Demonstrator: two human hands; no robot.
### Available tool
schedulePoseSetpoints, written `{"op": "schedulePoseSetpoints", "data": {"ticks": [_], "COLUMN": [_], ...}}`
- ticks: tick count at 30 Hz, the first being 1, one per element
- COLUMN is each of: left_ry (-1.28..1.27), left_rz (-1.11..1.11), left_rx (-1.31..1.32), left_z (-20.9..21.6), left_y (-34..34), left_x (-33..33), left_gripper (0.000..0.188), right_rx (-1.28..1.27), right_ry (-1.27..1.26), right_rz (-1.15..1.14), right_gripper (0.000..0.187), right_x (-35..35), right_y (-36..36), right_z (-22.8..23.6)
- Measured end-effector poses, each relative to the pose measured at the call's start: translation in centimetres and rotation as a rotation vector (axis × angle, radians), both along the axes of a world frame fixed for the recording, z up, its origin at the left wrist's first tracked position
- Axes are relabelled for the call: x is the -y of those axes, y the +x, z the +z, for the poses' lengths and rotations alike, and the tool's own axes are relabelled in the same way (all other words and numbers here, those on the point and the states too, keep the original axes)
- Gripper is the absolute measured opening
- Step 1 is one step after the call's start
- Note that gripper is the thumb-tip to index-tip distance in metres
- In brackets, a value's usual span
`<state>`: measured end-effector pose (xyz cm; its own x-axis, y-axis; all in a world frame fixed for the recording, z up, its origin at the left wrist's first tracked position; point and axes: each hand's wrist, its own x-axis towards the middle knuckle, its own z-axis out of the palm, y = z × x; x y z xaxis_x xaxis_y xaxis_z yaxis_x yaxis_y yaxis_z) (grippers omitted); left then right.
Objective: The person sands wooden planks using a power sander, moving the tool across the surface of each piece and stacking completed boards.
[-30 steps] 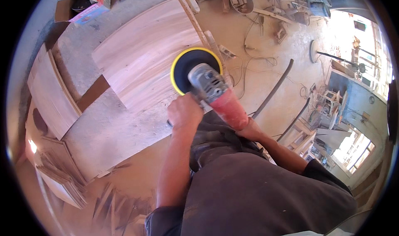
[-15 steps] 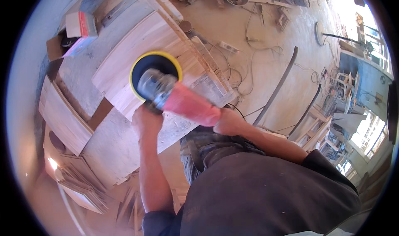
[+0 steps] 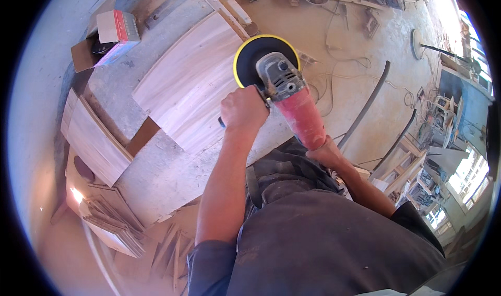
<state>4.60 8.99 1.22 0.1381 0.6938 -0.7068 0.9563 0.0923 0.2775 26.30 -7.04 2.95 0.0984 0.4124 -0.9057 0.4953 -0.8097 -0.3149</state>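
A red and grey disc sander (image 3: 297, 105) with a round black pad rimmed in yellow is held between my two hands. My left hand (image 3: 243, 108) wraps round its side handle near the head. The rear end of the red body sits in my closed right hand (image 3: 324, 153). The pad covers the right edge of a pale wooden panel (image 3: 190, 79) lying on a dusty grey worktop (image 3: 162, 178). Whether the pad touches the panel I cannot tell. My fingers partly hide the handle.
At the back left stands an open cardboard box (image 3: 119, 27) with a dark item inside. Another curved wooden panel (image 3: 94, 137) lies at the left. Stacked thin boards (image 3: 112, 223) are at the lower left. Cables (image 3: 334, 77) and a long dark strip (image 3: 368, 100) lie on the floor to the right.
The sander has moved right across the panel to its right edge and turned more upright in view. Both hands have travelled with it, still gripping. More of the panel's surface now shows.
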Motion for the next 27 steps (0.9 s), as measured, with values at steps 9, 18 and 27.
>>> {"op": "schedulePoseSetpoints", "data": {"ticks": [9,18,27], "left_ry": [0.076,-0.060,-0.048], "left_rz": [0.238,-0.121,0.046], "left_rx": [-0.161,-0.009,-0.067], "left_z": [-1.5,1.1,1.2], "left_y": [-10.0,-1.0,-8.2], "left_x": [4.5,-2.4,-0.1], "left_gripper": [0.029,0.025,0.024], "right_rx": [-0.087,0.042,-0.057], "right_ry": [0.160,0.068,0.126], "right_rz": [0.339,-0.146,0.030], "right_gripper": [0.039,0.024,0.039], "right_x": [-0.2,1.3,0.6], "right_y": [-6.5,-2.7,-6.8], "right_z": [-3.8,-0.9,-1.4]}}
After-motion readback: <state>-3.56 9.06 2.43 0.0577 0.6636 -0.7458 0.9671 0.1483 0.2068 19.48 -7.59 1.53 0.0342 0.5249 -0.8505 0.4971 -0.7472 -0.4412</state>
